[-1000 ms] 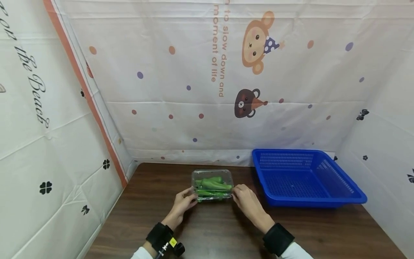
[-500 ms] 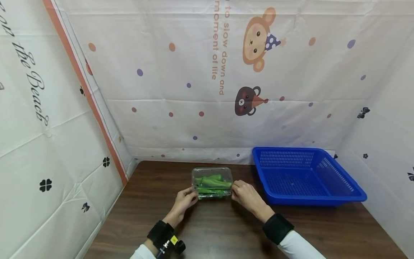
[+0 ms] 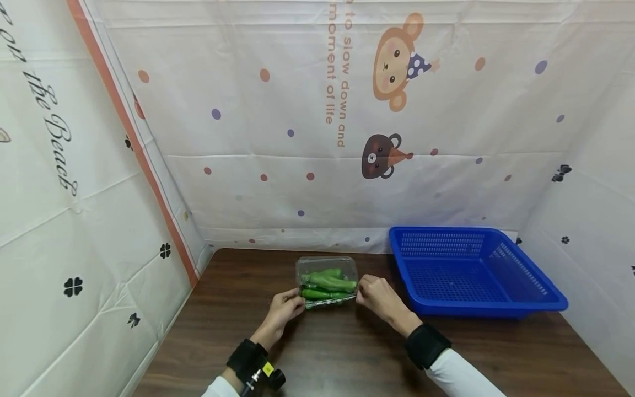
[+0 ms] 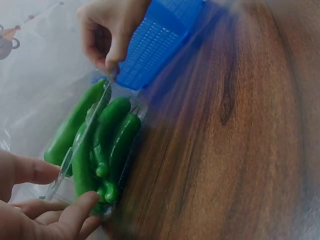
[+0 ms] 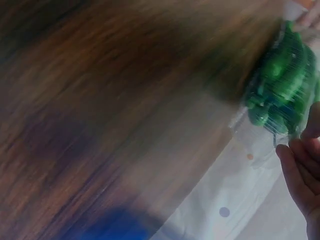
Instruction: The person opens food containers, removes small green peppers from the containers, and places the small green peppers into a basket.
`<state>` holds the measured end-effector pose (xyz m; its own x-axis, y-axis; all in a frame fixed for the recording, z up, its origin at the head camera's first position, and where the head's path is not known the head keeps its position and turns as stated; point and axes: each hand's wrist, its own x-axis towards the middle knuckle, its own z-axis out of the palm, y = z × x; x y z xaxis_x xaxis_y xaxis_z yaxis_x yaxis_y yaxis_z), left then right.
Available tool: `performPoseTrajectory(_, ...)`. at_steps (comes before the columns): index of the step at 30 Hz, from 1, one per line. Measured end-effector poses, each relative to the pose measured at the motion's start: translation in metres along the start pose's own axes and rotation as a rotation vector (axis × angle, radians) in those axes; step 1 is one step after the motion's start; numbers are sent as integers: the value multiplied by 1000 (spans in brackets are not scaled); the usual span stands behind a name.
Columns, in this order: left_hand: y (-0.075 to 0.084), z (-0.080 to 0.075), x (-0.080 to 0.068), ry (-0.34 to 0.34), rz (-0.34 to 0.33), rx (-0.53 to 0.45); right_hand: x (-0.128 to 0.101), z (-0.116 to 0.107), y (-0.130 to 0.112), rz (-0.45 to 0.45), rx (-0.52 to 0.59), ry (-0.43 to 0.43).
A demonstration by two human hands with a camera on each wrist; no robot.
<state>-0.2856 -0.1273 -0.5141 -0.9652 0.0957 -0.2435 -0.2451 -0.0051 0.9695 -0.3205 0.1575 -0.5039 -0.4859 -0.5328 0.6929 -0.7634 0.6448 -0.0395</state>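
A clear plastic clamshell box with several long green peppers in it stands on the table. The left wrist view shows the front edge of its lid lifted away from the base, with peppers visible below the gap. At the box's right front corner, my right hand pinches the lid edge between thumb and fingers. My left hand holds the left front corner, its thumb against the lid edge and its fingers beside the lower part. Blur in the right wrist view hides fine detail of the grip.
A blue perforated plastic basket stands at the back right of the brown wooden table. White printed cloth hangs behind and along both sides. Black straps with cameras sit on both wrists.
The front edge of the box's lid has risen off the base, and the peppers below show more brightly. Both hands stay at the front corners, with only slight movement.
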Motion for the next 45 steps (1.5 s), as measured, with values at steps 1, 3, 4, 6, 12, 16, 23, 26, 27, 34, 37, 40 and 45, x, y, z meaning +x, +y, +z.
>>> performPoseTrajectory(1,0,-1,0,3,4,7,2,-2,0,30,27,7)
performPoseTrajectory(3,0,-3,1,11,14,25,8,-7,1,85,77,19)
performPoseTrajectory(4,0,-3,1,18,19,32,11,-10,1,112,94,23)
performPoseTrajectory(6,0,-5,1,26,22,34,19,-16,0,164,108,26)
performPoseTrajectory(12,0,-7,2,18,18,28,35,-27,-4,347,107,25)
performPoseTrajectory(16,-2,-6,4,1,12,21,39,-29,-7,479,147,44)
performPoseTrajectory(23,-1,-5,6,-11,15,1,46,-23,-3,607,279,99)
performPoseTrajectory(26,-1,-4,6,-23,16,-2,47,-19,-1,650,351,104)
performPoseTrajectory(27,-1,-3,5,-27,16,0,46,-19,-1,667,378,98)
performPoseTrajectory(34,-3,-2,6,-57,20,-16,40,-14,-2,778,425,20)
performPoseTrajectory(37,-3,-3,6,-60,26,-20,38,-12,-2,803,429,-5)
performPoseTrajectory(40,-3,-5,8,-54,33,-15,36,-10,-2,818,445,-19)
performPoseTrajectory(45,-1,-6,8,-51,35,-1,32,-9,-3,827,463,-36)
